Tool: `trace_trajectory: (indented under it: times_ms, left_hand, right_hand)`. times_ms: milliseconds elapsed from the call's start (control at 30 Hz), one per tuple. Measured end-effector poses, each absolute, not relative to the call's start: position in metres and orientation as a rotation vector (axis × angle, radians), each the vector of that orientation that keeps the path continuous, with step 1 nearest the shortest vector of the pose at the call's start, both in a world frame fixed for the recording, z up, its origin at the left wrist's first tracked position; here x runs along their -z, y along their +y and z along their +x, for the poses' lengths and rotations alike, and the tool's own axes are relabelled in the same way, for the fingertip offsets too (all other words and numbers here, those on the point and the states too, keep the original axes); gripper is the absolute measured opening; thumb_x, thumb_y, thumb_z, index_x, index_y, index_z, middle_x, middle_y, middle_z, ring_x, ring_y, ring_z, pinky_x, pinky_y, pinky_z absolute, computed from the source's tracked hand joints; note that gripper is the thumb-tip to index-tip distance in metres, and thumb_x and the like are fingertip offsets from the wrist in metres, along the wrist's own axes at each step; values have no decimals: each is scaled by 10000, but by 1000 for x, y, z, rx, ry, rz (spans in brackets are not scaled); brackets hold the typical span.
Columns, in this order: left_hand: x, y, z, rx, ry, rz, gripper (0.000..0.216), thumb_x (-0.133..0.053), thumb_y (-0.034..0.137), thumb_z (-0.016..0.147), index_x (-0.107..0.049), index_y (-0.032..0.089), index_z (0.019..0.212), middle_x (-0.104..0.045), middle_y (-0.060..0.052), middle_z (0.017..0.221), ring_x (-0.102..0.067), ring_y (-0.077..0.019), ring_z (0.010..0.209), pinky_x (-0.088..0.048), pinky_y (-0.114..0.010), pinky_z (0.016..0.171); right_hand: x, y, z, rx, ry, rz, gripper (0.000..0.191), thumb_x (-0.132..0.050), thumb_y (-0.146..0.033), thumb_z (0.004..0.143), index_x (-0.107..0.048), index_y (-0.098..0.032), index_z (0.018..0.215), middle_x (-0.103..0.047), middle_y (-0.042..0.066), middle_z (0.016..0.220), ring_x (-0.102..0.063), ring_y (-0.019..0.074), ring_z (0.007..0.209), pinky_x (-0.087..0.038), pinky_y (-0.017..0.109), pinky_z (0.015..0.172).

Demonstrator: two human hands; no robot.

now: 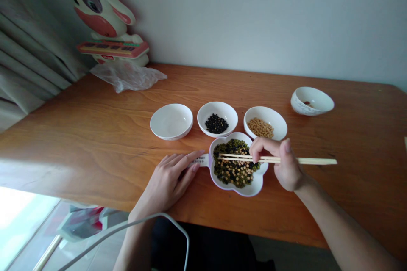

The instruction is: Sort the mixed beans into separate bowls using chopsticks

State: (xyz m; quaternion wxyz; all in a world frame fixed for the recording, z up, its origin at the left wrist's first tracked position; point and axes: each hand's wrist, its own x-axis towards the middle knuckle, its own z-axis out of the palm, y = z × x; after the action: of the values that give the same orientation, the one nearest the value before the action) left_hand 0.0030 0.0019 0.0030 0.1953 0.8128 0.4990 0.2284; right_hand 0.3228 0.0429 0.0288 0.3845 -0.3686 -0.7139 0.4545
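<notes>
A flower-shaped dish [256, 187], white with a lilac rim, holds mixed green, black and tan beans [237, 169]. My left hand [173, 178] pinches the dish's white handle [203, 160], which bears printed text, between thumb and fingers. Wooden chopsticks [314, 161] lie nearly level in my right hand [282, 163], closed around them. Their tips are over the left part of the beans, close together; whether a bean sits between them I cannot tell. Behind the dish stand a white bowl [171, 122] with nothing visible inside, a bowl of black beans [217, 123] and a bowl of soybeans [260, 128].
Another white bowl [311, 102] with a few small reddish bits stands at the back right. A cow-shaped toy keyboard [112, 48] and a crumpled plastic bag [129, 77] are at the back left. A grey cable [143, 220] crosses before my left forearm.
</notes>
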Motion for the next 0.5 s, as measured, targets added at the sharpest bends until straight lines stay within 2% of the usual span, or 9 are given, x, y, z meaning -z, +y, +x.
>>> trace_trajectory:
  times_ms: [500]
  left_hand:
    - [-3,2,3,-652,1406,2297,374,-500,304,1082,-560,292,1451,-736,-69,1288,-695,-254,1121,-509,-420,997]
  right_hand:
    - [-25,42,320,-1118,-1827,-911,760,-49,-675,1026,-619,-237,780,-576,46,741,-516,216,701,-410,387,703]
